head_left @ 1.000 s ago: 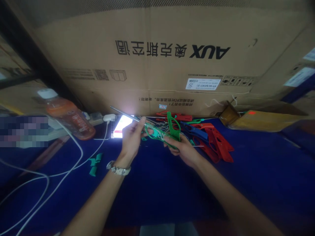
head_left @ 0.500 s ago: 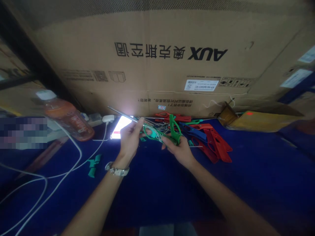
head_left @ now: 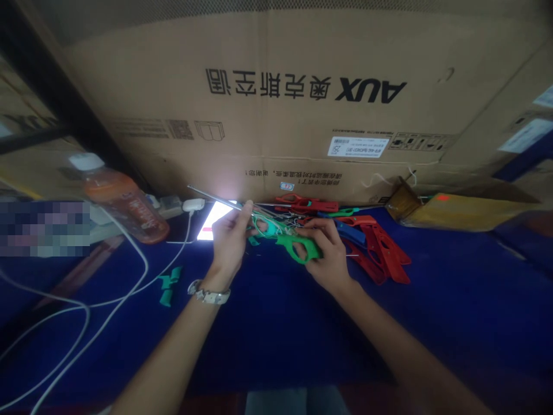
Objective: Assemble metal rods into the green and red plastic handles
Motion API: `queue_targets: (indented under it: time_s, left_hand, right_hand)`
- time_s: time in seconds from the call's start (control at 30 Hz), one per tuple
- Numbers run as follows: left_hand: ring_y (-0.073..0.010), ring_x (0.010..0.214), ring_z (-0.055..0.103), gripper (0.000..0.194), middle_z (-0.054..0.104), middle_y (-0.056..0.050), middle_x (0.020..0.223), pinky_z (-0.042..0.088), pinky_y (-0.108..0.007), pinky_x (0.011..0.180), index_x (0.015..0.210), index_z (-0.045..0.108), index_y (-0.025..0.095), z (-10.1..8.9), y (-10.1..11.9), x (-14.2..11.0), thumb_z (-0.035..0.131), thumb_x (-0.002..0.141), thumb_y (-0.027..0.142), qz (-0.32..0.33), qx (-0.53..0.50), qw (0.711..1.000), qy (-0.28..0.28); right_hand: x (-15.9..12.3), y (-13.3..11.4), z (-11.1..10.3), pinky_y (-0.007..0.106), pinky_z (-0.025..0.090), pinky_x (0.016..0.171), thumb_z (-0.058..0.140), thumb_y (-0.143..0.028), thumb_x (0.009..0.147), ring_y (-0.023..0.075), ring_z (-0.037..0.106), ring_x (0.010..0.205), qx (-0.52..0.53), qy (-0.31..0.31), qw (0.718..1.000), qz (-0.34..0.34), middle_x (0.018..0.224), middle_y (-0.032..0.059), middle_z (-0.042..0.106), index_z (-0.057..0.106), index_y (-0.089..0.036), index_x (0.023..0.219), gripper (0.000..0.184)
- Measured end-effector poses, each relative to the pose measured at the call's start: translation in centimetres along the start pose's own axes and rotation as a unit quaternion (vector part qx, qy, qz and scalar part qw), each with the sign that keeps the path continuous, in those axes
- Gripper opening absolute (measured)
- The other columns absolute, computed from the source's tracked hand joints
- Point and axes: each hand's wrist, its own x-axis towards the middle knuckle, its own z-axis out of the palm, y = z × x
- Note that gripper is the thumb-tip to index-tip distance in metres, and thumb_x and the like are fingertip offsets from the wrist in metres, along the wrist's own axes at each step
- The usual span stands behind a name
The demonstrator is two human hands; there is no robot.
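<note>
L hand (head_left: 227,242) pinched metal rod (head_left: 211,196) & R hand (head_left: 332,259) held green handle (head_left: 285,241) betw. them, over blue table (head_left: 268,323); rod cd've slipped or handle twisted b/c fingertip grip looked light.

Rod (head_left: 216,197): grey metal, smooth, faint sheen. Green handle (head_left: 298,246) and red handles (head_left: 391,256): smooth plastic by appearance. Box (head_left: 276,46): matt brown cardboard; bottle (head_left: 125,202): clear glossy plastic; table covering (head_left: 268,334): matt blue, material unclear.
</note>
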Motion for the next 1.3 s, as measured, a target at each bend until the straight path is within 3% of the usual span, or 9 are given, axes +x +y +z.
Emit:
queue_targets:
  time_s: [0.13,0.27,0.47,0.67,0.87,1.03,1.17,1.3]
  left_hand:
    - [-0.0122,0.056,0.068,0.035,0.069,-0.001,0.066,0.054,-0.022,0.054,0.083,0.072,0.017,0.0,0.0,0.0,0.075,0.078,0.052,0.002,0.001,1.000,0.008]
    - [-0.0120,0.055,0.067,0.033,0.069,-0.001,0.066,0.055,-0.022,0.055,0.081,0.073,0.018,0.0,0.0,0.0,0.076,0.078,0.051,0.007,0.002,1.000,0.007]
    - [-0.0128,0.054,0.068,0.032,0.072,-0.003,0.070,0.055,-0.022,0.054,0.083,0.074,0.018,-0.1,-0.1,-0.1,0.075,0.079,0.050,0.037,0.041,0.998,0.003]
    - [-0.0142,0.056,0.070,0.035,0.073,-0.003,0.071,0.056,-0.024,0.056,0.084,0.073,0.017,-0.1,-0.2,0.0,0.075,0.078,0.051,0.029,0.045,0.999,0.005]
    - [-0.0138,0.056,0.069,0.030,0.072,-0.003,0.067,0.056,-0.023,0.054,0.081,0.074,0.018,-0.1,-0.5,0.2,0.074,0.080,0.048,0.041,0.042,0.998,0.007]
    - [-0.0126,0.053,0.067,0.033,0.072,-0.002,0.066,0.055,-0.022,0.051,0.078,0.073,0.018,0.0,-0.4,0.1,0.075,0.078,0.051,0.033,0.054,0.998,0.008]
    - [-0.0130,0.055,0.069,0.035,0.072,-0.003,0.068,0.055,-0.022,0.052,0.082,0.073,0.017,0.0,-0.2,0.0,0.075,0.078,0.052,0.032,0.055,0.998,0.005]
    - [-0.0133,0.056,0.070,0.034,0.072,-0.004,0.068,0.055,-0.021,0.053,0.082,0.073,0.016,-0.1,-0.3,0.0,0.074,0.080,0.050,0.027,0.048,0.998,-0.003]
  right_hand:
    - [0.0,0.2,-0.3,0.033,0.057,0.065,0.064,-0.018,0.084,0.0209,0.065,0.086,-0.051,0.001,0.998,-0.024,0.110,0.0085,0.062,0.069,-0.028,0.110,0.029]
    - [0.4,0.0,-0.6,0.035,0.057,0.073,0.059,-0.012,0.083,0.0234,0.066,0.089,-0.045,-0.045,0.996,-0.063,0.096,0.0070,0.068,0.064,-0.025,0.120,0.039]
    - [0.5,-0.3,-0.7,0.034,0.058,0.080,0.055,-0.011,0.083,0.0222,0.068,0.093,-0.010,-0.129,0.992,-0.004,0.112,0.0094,0.064,0.051,-0.024,0.138,0.056]
    - [0.0,-0.3,-0.3,0.032,0.056,0.082,0.058,-0.012,0.084,0.0216,0.069,0.096,0.015,-0.135,0.991,0.017,0.107,0.0051,0.067,0.050,-0.028,0.135,0.054]
    - [0.3,-0.9,-0.3,0.030,0.055,0.080,0.055,-0.017,0.089,0.0196,0.069,0.092,0.079,-0.139,0.985,0.058,0.105,0.0049,0.069,0.056,-0.026,0.121,0.033]
    - [0.4,-1.1,-0.4,0.027,0.051,0.072,0.054,-0.017,0.091,0.0154,0.065,0.078,0.135,-0.166,0.973,0.090,0.095,0.0013,0.067,0.055,-0.026,0.122,0.032]
    - [0.1,-1.0,-0.1,0.025,0.049,0.063,0.060,-0.025,0.091,0.0141,0.060,0.069,0.177,-0.138,0.965,0.133,0.084,-0.0017,0.061,0.048,-0.026,0.124,0.036]
    - [0.2,-1.0,-0.1,0.026,0.049,0.066,0.060,-0.032,0.092,0.0149,0.061,0.070,0.173,-0.134,0.964,0.154,0.084,-0.0002,0.064,0.053,-0.024,0.112,0.023]
